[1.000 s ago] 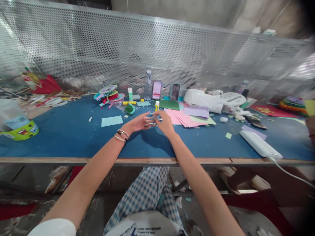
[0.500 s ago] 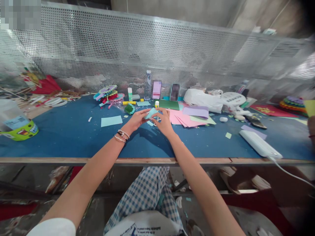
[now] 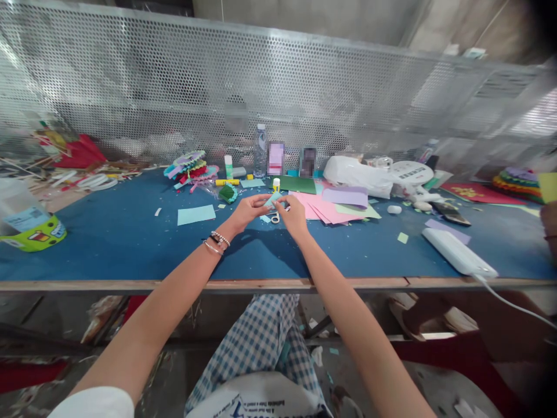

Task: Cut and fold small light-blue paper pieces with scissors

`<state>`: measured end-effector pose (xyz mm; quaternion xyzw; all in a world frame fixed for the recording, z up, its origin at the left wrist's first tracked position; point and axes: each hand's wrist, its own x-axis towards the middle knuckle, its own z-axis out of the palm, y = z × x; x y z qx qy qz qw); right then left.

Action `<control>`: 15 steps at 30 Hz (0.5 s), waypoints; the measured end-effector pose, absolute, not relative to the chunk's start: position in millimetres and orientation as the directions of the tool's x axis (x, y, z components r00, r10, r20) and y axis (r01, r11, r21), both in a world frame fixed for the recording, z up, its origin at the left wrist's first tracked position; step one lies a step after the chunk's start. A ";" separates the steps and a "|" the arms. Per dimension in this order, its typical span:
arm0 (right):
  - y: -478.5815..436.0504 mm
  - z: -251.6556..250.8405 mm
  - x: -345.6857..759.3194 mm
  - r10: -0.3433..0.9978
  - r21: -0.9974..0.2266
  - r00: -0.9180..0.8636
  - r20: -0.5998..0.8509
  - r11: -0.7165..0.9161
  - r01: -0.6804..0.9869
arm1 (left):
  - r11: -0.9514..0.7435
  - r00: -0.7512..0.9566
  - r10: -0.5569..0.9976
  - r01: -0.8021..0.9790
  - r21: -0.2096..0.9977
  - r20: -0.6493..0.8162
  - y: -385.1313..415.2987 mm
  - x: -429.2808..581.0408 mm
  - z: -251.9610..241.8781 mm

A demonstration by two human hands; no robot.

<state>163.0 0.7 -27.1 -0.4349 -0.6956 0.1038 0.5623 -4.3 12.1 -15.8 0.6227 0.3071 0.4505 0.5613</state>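
Between my two hands, a little above the blue tabletop [image 3: 143, 249], is a small piece of light blue paper [image 3: 273, 201]. My left hand [image 3: 249, 211] pinches its left side, a beaded bracelet on that wrist. At its right side the fingers of my right hand [image 3: 292, 215] are closed on the paper too. Scissors [image 3: 275, 219] lie just below the paper, mostly hidden, with one white handle loop showing. Behind my hands stands a glue stick [image 3: 277, 184] with a white top. A light blue paper rectangle [image 3: 196, 215] rests left of my left hand.
Pink paper sheets [image 3: 331, 213] and a purple sheet [image 3: 345, 197] lie right of my hands. A folded green paper piece [image 3: 228, 193], a water bottle [image 3: 260, 152] and two phones stand or lie behind. A white power bank [image 3: 456, 252] with a cable is at right. Another person's hand [image 3: 549, 223] shows at the right edge.
The light blue paper now shows as a narrower strip between my fingers. My right fingers have drawn closer together on it, and more of the scissors' handle shows.
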 end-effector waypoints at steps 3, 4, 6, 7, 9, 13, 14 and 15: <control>-2.4 -25.2 163.1 0.728 -0.593 -0.014 0.685 0.569 0.569 | -0.168 0.407 0.890 -0.122 0.978 0.204 10.4 -3.6 -13.8; -3.5 -24.5 162.9 0.731 -0.574 -0.025 0.682 0.555 0.602 | -0.162 0.414 0.888 -0.127 0.979 0.201 9.1 -3.3 -12.6; -5.5 -22.8 162.2 0.736 -0.541 -0.046 0.676 0.538 0.647 | -0.150 0.423 0.884 -0.144 0.978 0.198 6.4 -2.5 -10.1; -6.3 -21.8 161.6 0.736 -0.534 -0.050 0.675 0.535 0.654 | -0.145 0.424 0.884 -0.152 0.978 0.197 5.3 -2.1 -9.1; -7.1 -19.7 160.6 0.737 -0.550 -0.036 0.675 0.535 0.641 | -0.143 0.422 0.885 -0.155 0.978 0.196 3.9 -1.3 -8.2; -6.3 -16.3 160.7 0.746 -0.628 0.019 0.665 0.545 0.555 | -0.161 0.419 0.886 -0.124 0.979 0.199 4.5 -0.9 -9.9; -6.0 -15.8 161.2 0.746 -0.640 0.027 0.665 0.551 0.535 | -0.168 0.419 0.886 -0.112 0.979 0.199 5.1 -1.0 -10.7; -5.7 -15.5 161.7 0.746 -0.650 0.037 0.665 0.554 0.519 | -0.175 0.417 0.887 -0.095 0.980 0.199 5.6 -1.1 -11.5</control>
